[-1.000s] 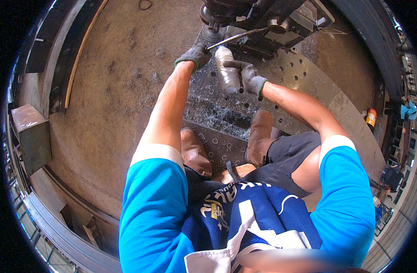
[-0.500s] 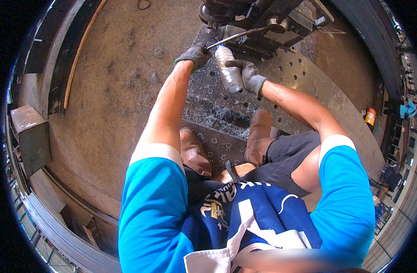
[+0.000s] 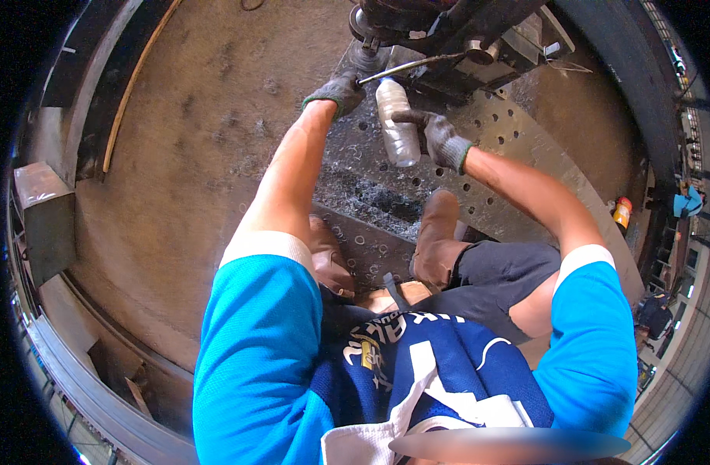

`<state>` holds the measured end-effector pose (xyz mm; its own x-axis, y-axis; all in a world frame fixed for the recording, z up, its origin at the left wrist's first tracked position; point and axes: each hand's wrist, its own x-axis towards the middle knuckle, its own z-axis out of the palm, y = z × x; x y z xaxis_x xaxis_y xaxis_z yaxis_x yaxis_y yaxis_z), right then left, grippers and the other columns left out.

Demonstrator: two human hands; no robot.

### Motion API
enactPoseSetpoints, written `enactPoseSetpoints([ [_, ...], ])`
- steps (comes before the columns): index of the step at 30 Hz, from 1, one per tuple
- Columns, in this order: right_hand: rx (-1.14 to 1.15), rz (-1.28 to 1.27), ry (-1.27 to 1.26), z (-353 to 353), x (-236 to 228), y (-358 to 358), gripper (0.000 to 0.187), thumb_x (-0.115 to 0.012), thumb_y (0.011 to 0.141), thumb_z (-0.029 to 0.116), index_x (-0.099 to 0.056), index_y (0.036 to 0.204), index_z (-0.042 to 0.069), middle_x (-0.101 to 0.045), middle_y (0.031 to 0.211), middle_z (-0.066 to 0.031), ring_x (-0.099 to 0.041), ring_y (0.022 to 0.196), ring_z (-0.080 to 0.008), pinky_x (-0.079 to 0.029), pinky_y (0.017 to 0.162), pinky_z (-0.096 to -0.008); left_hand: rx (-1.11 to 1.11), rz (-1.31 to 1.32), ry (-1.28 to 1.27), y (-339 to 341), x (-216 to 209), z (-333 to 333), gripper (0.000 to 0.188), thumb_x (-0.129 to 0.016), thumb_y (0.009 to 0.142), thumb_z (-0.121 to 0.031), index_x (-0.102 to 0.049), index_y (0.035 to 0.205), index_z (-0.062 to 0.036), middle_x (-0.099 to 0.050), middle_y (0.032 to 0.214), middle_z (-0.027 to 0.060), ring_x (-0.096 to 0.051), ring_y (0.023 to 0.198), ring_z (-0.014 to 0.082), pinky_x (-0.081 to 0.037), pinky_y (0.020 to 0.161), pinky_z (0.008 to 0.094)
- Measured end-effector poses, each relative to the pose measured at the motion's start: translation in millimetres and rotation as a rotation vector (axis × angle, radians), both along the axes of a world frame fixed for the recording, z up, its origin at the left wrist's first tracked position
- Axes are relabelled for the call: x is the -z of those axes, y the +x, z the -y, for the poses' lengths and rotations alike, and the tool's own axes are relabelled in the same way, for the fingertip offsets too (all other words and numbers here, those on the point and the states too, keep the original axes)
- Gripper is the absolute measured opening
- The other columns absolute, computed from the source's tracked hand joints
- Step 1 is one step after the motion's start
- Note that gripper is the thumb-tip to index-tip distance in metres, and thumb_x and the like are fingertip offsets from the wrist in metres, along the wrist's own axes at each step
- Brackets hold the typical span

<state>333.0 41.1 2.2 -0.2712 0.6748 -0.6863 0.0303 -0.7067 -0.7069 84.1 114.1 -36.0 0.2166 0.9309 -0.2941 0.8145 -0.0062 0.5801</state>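
Note:
Gloved in dark grey, my left hand [image 3: 344, 91] is closed round the end of a thin metal lever [image 3: 401, 70] that runs out from a dark drilling machine [image 3: 409, 19]. My right hand [image 3: 440, 138], also gloved, grips a clear plastic bottle [image 3: 399, 128] from its right side. The bottle tilts, its blue cap end pointing away from me, close under the lever. Below both hands lies a steel plate [image 3: 494, 155] with several round holes drilled through it.
Metal shavings [image 3: 378, 201] are heaped on the plate in front of my boots [image 3: 436, 240]. A steel box [image 3: 45, 217] stands at far left. An orange-and-yellow container [image 3: 622, 211] sits at the right. Dark steel beams [image 3: 99, 85] rise along the left side.
The whole scene has shifted slightly in view as my head moved. Both hands keep their holds on the lever and the bottle, and the bottle stays near the lever.

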Motion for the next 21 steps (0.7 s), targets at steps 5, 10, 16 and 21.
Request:
enactPoseSetpoints([
  [5, -0.006, 0.124, 0.021, 2, 20, 5, 0.028, -0.052, 0.103, 0.023, -0.072, 0.117, 0.011, -0.074, 0.099, -0.0082, -0.073, 0.081, -0.0222, -0.062, 0.078, -0.0449, 0.033, 0.002, -0.033, -7, 12, -11, 0.038, -0.06, 0.092, -0.029, -0.065, 0.122, -0.0072, -0.067, 0.125, 0.0241, -0.063, 0.12, 0.0405, -0.05, 0.097, 0.0478],
  [10, 0.06, -0.114, -0.045, 3, 32, -13, 0.027, -0.055, 0.102, 0.025, -0.074, 0.117, 0.013, -0.073, 0.108, -0.0127, -0.073, 0.086, -0.026, -0.063, 0.081, -0.0458, 0.03, 0.043, 0.024, -5, 16, -14, 0.036, -0.063, 0.091, -0.03, -0.067, 0.119, -0.0087, -0.068, 0.122, 0.023, -0.064, 0.116, 0.0418, -0.052, 0.093, 0.0489],
  [16, 0.331, -0.311, 0.088, 17, 64, -42, 0.026, -0.056, 0.1, 0.018, -0.074, 0.116, 0.006, -0.073, 0.109, -0.0168, -0.072, 0.089, -0.031, -0.063, 0.08, -0.0465, 0.031, 0.031, 0.027, -1, 6, -9, 0.039, -0.064, 0.092, -0.034, -0.066, 0.12, -0.0079, -0.069, 0.12, 0.0235, -0.065, 0.113, 0.0424, -0.052, 0.091, 0.0485],
  [21, 0.39, -0.272, 0.142, 21, 90, -41, 0.021, -0.063, 0.093, 0.013, -0.076, 0.107, 0.004, -0.074, 0.102, -0.0175, -0.072, 0.081, -0.032, -0.063, 0.075, -0.0462, 0.043, 0.044, -0.021, -2, 2, -3, 0.038, -0.058, 0.097, -0.034, -0.062, 0.125, -0.0094, -0.066, 0.127, 0.0233, -0.062, 0.12, 0.0407, -0.049, 0.095, 0.0485],
])
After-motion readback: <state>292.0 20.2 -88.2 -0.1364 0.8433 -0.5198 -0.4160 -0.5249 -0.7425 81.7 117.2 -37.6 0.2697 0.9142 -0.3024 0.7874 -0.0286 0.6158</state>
